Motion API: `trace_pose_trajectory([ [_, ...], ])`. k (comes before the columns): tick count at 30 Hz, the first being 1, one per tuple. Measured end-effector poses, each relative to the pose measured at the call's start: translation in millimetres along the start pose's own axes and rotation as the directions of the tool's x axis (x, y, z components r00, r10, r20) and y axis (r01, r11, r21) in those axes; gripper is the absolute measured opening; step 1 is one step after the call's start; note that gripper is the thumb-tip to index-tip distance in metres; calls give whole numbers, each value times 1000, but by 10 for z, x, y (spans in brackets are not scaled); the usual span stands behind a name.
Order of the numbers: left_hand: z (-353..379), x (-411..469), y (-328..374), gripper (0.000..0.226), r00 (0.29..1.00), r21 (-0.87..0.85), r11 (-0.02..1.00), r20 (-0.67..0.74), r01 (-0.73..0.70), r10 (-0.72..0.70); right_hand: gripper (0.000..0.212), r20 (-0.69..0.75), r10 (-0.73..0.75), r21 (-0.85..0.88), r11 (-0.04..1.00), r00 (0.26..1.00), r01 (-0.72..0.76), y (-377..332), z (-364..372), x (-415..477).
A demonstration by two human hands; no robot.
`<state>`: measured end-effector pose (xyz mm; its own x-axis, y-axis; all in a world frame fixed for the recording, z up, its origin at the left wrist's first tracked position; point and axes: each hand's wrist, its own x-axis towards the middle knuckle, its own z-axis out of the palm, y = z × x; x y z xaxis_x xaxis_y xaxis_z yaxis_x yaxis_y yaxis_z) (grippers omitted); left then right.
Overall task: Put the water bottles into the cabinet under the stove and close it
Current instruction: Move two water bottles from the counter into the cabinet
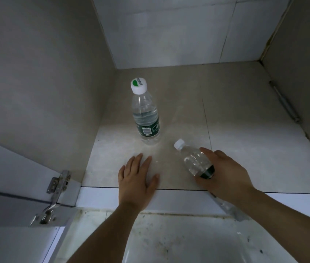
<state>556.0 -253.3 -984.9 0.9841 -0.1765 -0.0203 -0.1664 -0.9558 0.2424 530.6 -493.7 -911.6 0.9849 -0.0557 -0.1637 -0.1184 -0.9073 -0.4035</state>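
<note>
One clear water bottle [146, 114] with a white cap and a dark green label stands upright on the tiled cabinet floor [245, 145], left of centre. My left hand [137, 177] lies flat with spread fingers on the floor just in front of that bottle, apart from it. A second, similar water bottle [193, 160] leans with its cap pointing up and to the left, near the front edge. My right hand [224, 173] grips it round the label end, hiding its lower part.
The open cabinet has beige side walls and a white tiled back wall [169, 31]. Its open door [13, 196] with a metal hinge [55, 186] is at the lower left. A thin metal rod [285, 103] lies along the right wall. The white sill [169, 198] fronts the floor.
</note>
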Motion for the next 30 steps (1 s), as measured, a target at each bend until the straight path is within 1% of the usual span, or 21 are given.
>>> trace_pose_trajectory([
  [3, -6, 1, -5, 65, 1000, 1, 1000, -5, 0, 0, 75, -72, -48, 139, 989, 996, 57, -87, -71, 87],
  [6, -13, -3, -2, 65, 1000, -6, 1000, -17, -2, 2, 81, -196, -64, 334, 934, 978, 128, -203, -166, 261],
  [7, -14, -2, -4, 65, 1000, -7, 1000, -19, -1, 1, 83, -245, -72, 389, 906, 967, 166, -238, -193, 321],
  [9, -14, 2, -4, 66, 1000, -10, 1000, -21, 0, 0, 80, -333, -94, 479, 840, 938, 254, -317, -263, 419],
  [12, -11, 3, -3, 66, 1000, -19, 1000, -17, 3, -3, 64, -413, -114, 622, 690, 903, 372, -427, -335, 503],
  [14, -12, 5, -8, 65, 1000, -21, 1000, -18, 4, -4, 67, -447, -94, 659, 638, 889, 399, -480, -316, 546],
  [17, -14, 2, -11, 65, 1000, -17, 1000, -17, 5, -5, 69, -451, -27, 724, 574, 892, 384, -474, -190, 592],
  [20, -14, 4, -13, 64, 1000, -23, 1000, -16, 9, -9, 73, -437, 27, 757, 552, 899, 351, -400, -97, 609],
  [27, -20, 12, -7, 65, 1000, -21, 1000, -15, 7, -7, 76, -414, 42, 774, 543, 909, 327, -477, -59, 640],
  [29, -18, 10, -7, 65, 1000, -15, 1000, -16, 3, -3, 79, -392, 34, 743, 601, 919, 295, -438, -51, 585],
  [30, -17, 8, -7, 66, 1000, -8, 1000, -12, 2, -2, 84, -372, 34, 703, 663, 927, 258, -392, -42, 544],
])
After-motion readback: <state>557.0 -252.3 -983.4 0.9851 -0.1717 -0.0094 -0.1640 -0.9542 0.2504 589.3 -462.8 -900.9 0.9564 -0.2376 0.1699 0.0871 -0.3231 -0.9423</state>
